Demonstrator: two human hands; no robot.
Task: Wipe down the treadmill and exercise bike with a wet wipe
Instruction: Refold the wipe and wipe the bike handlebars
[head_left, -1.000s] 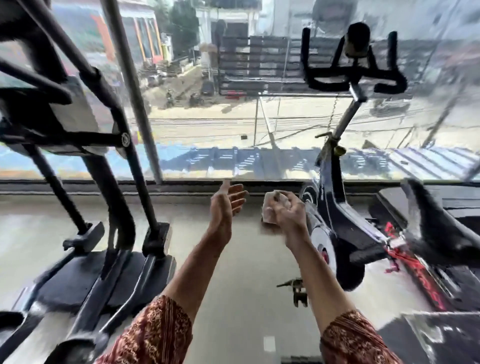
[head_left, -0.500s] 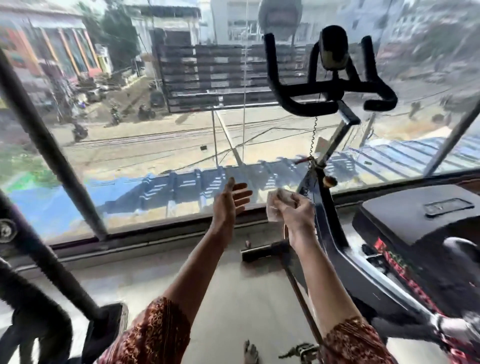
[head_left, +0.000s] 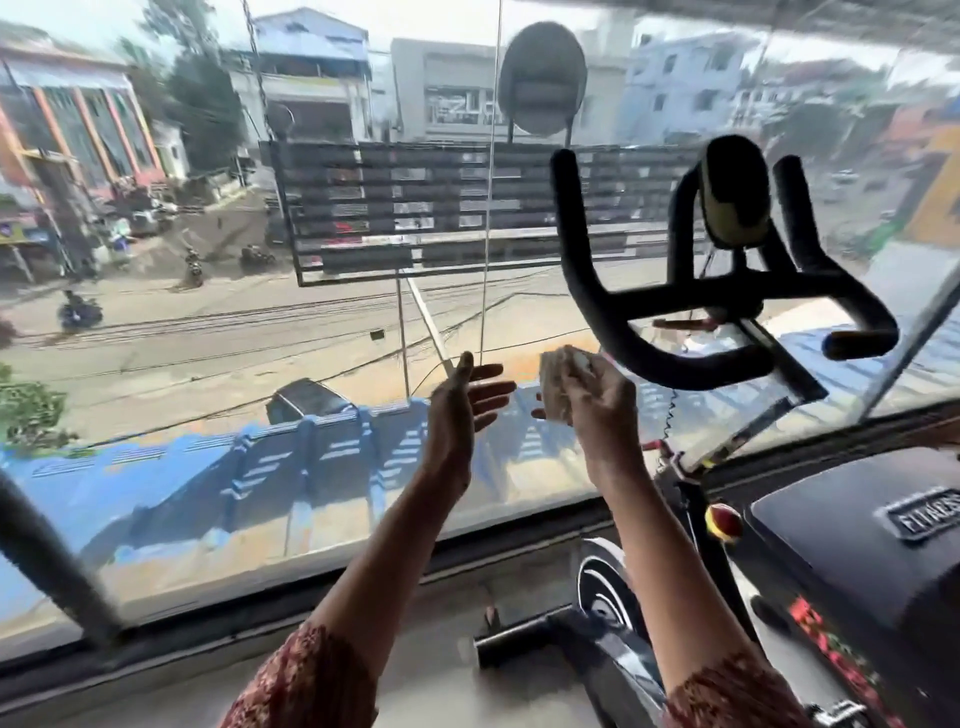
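Observation:
The exercise bike's black handlebars (head_left: 675, 332) stand at the upper right, with a small dark console (head_left: 735, 192) on top. My right hand (head_left: 597, 405) is raised just left of the nearest handlebar grip and grips a crumpled white wet wipe (head_left: 558, 384). My left hand (head_left: 462, 410) is held up beside it, palm turned to the right, fingers spread, holding nothing. The bike's flywheel (head_left: 602, 592) and front base bar (head_left: 524, 639) show below my right forearm. A black treadmill motor cover (head_left: 857, 561) with a badge lies at the lower right.
A large glass window (head_left: 260, 364) fills the view ahead, with a street and buildings below. A dark bar of another machine (head_left: 47, 566) crosses the lower left. The window sill (head_left: 260, 623) runs along the floor edge.
The view has swung up and to the right: the machine at the left has slid almost out of view and the bike's handlebars have come close. My hands have risen toward the handlebars, the wipe still in the right.

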